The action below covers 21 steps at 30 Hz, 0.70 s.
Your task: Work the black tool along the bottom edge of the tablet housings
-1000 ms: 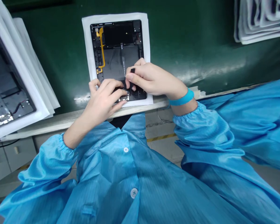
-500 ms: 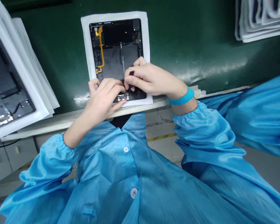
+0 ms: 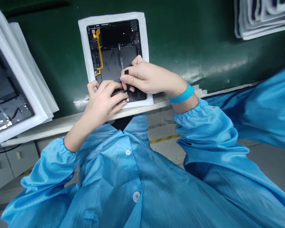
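Note:
An opened tablet (image 3: 111, 63), its dark inside facing up, lies on a white foam sheet (image 3: 146, 41) at the bench edge. A yellow flex cable (image 3: 100, 53) runs down its left side. My right hand (image 3: 144, 74) pinches a slim black stick-like tool (image 3: 126, 73), its lower end at the tablet's near edge. My left hand (image 3: 104, 98) rests across the near left part of the tablet with fingers apart, fingertips touching around a small silvery circuit board (image 3: 125, 100). My left fingers cover most of that board, and the tool's exact tip is hard to make out.
At the left, another opened tablet (image 3: 4, 85) lies on stacked white foam sheets (image 3: 35, 72). More layered foam sheets (image 3: 256, 28) stand at the far right. The green bench top (image 3: 190, 41) ends in a pale edge (image 3: 61, 125). Someone's blue sleeve (image 3: 270, 107) is at right.
My right hand has shifted slightly left, and the black tool stands more upright. My left fingers have closed in over the small circuit board, hiding more of it. The view has moved slightly.

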Each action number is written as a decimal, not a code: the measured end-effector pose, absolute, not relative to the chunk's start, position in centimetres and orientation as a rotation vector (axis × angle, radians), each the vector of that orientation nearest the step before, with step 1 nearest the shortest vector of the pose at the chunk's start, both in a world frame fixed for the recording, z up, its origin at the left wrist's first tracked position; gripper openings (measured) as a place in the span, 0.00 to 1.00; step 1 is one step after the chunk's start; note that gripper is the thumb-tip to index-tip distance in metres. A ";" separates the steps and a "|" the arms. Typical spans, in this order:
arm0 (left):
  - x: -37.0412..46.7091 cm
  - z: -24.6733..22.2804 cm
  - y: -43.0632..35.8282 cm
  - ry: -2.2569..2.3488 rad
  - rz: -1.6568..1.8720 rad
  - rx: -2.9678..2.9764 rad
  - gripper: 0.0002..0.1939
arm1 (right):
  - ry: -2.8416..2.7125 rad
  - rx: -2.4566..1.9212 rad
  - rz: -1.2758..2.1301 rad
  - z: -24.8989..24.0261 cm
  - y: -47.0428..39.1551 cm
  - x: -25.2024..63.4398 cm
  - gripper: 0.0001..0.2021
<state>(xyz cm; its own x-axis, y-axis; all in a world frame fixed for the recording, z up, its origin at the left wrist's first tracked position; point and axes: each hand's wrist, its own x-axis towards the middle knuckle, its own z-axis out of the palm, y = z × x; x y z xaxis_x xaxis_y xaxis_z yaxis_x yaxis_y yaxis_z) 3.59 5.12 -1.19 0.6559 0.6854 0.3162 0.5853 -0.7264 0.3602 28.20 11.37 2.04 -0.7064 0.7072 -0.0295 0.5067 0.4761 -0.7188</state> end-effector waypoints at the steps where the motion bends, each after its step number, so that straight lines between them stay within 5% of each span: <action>1: 3.6 -1.2 5.1 1.029 0.647 2.654 0.13 | -2.473 -1.021 1.049 2.0 11.5 28.2 0.37; 15: 3.7 -0.7 5.0 1.030 0.618 2.701 0.12 | -2.464 -1.125 1.077 3.8 11.3 29.6 0.32; 21: 3.8 -0.5 5.1 1.007 0.566 2.691 0.12 | -2.187 -1.376 0.817 4.0 8.4 31.2 0.31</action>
